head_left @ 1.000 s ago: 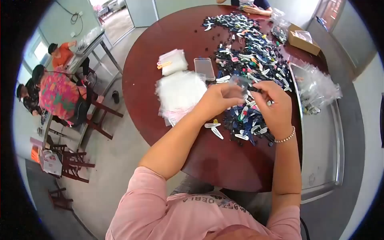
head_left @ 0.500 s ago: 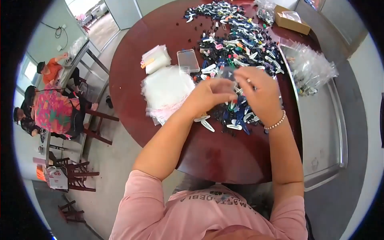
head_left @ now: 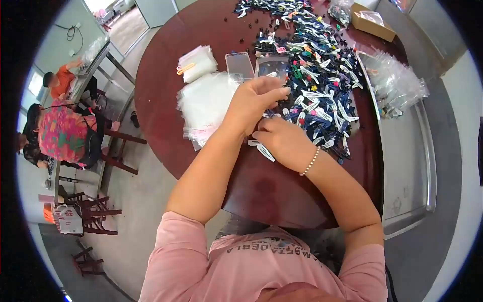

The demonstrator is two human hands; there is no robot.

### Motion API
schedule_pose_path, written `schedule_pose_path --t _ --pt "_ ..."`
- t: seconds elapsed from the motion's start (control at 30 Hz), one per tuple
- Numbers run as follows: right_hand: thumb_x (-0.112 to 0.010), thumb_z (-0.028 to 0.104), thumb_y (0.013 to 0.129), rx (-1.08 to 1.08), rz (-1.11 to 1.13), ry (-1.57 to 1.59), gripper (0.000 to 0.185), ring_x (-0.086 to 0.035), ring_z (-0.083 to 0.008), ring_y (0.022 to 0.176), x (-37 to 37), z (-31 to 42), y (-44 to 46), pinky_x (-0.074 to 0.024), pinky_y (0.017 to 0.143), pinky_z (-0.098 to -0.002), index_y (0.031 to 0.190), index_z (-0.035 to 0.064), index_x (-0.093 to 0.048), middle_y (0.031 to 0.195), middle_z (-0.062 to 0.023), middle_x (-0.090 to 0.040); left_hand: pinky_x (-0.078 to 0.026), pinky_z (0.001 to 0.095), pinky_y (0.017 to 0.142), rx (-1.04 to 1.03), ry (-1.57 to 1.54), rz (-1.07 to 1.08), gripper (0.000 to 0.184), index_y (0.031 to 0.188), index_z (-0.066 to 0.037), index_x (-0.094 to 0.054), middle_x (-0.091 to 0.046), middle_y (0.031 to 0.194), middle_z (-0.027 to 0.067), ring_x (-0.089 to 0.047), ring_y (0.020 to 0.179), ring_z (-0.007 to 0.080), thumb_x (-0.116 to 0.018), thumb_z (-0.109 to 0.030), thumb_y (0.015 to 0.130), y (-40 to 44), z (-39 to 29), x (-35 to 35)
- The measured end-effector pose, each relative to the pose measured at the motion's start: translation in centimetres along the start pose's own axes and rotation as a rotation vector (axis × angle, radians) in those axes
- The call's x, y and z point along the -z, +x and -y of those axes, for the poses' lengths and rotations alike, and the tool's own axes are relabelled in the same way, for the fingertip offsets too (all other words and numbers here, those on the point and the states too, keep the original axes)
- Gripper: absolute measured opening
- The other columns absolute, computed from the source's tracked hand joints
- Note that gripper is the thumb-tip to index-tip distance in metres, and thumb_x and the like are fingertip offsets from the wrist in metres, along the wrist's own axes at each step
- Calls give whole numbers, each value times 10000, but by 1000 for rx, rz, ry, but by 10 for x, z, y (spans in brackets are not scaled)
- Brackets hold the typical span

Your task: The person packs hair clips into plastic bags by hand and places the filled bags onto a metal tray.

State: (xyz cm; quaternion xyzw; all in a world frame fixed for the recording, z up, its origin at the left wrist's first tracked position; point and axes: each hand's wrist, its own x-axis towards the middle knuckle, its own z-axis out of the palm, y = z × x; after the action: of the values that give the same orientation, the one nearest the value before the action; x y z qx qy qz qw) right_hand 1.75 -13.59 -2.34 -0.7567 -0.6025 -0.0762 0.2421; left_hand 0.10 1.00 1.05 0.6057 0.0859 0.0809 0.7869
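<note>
My left hand [head_left: 257, 100] is raised above the near left side of a pile of hair clips [head_left: 322, 70], its thumb and fingers curled together. A clear plastic bag [head_left: 271, 61] extends past its fingertips, and the grip is partly hidden. Just below it, my right hand [head_left: 286, 143] is low at the pile's near edge. Its fingers are bent inward close to a dark clip, and whatever they pinch is hidden. White snap clips [head_left: 265, 152] lie on the table beside the right hand. A stack of clear bags [head_left: 204, 105] lies left of my left hand.
A clear plastic box [head_left: 239, 67] and a smaller bag bundle [head_left: 198, 64] with an orange clip lie on the round table [head_left: 161, 75]. Filled bags [head_left: 397, 83] rest in a metal tray [head_left: 402, 186] at right. A cardboard box [head_left: 373, 24] stands behind. People [head_left: 68, 133] sit at left.
My right hand has moved down and left, from the upper pile to its near edge. My left hand has risen slightly, and the clear bag now shows beyond its fingers.
</note>
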Motion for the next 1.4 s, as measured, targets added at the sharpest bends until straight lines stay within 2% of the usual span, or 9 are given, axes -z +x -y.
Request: schedule_pose_path --t 0.17,0.33,0.47,0.7,0.83,0.9,1.0,1.27,1.4 --pt "-643 90 797 -35 -75 108 118 -601 -270 899 13 -8 1 -507 747 -372 904 50 -670 924 -97 -614 -496 270 765 -36 54 3 271 1077 -7 -645 -691 970 78 -644 881 143 -717 -117 840 1 2 -1" --pt "-699 20 792 -133 -565 259 164 -569 -190 600 44 -14 8 -463 572 -289 940 25 -628 854 -93 -617 -497 268 766 -109 71 16 308 1098 30 -628 -687 985 94 -637 862 136 -714 -110 838 1 5 -2" --pt "-703 20 796 -246 -721 339 154 -611 -159 679 58 -18 5 -497 629 -266 899 9 -589 855 -82 -618 -486 242 802 -118 196 97 265 1092 43 -630 -688 993 79 -635 897 115 -682 -70 857 -7 3 -12" --pt "-709 43 785 6 -821 37 115 -604 -201 692 53 -24 6 -503 632 -293 871 30 -635 897 -90 -627 -484 245 810 -88 316 118 280 1123 43 -628 -683 1000 66 -628 900 109 -663 -38 857 -13 5 -21" --pt "-708 83 769 -13 -654 136 118 -613 -274 757 50 -18 2 -511 667 -346 863 37 -654 908 -90 -624 -488 255 783 -108 160 -55 296 1107 32 -635 -686 981 71 -630 888 118 -691 -93 844 -2 6 -8" --pt "-717 170 764 -42 -20 77 166 -614 -287 796 41 -10 -3 -507 707 -378 870 50 -670 873 -88 -609 -485 260 768 -111 149 -67 316 1100 16 -642 -686 982 72 -628 880 118 -710 -140 834 -1 3 -6" --pt "-728 232 749 -49 181 84 305 -596 -278 879 29 10 -4 -497 782 -382 1006 78 -669 903 -87 -585 -476 261 771 -127 190 -101 337 1105 3 -650 -689 988 69 -625 881 117 -725 -175 829 2 5 0" --pt "-557 137 864 -64 46 -50 137 -586 -254 853 10 7 -5 -520 714 -355 845 55 -666 837 -67 -585 -489 262 810 -153 140 -67 340 1089 61 -630 -686 992 109 -630 905 128 -735 -125 825 0 6 -2" --pt "-552 93 786 -87 61 -31 120 -591 -270 900 9 7 -3 -509 774 -383 814 75 -668 853 -90 -599 -478 254 783 -145 153 -57 295 1068 18 -645 -692 972 72 -630 882 114 -726 -139 831 0 7 -3"
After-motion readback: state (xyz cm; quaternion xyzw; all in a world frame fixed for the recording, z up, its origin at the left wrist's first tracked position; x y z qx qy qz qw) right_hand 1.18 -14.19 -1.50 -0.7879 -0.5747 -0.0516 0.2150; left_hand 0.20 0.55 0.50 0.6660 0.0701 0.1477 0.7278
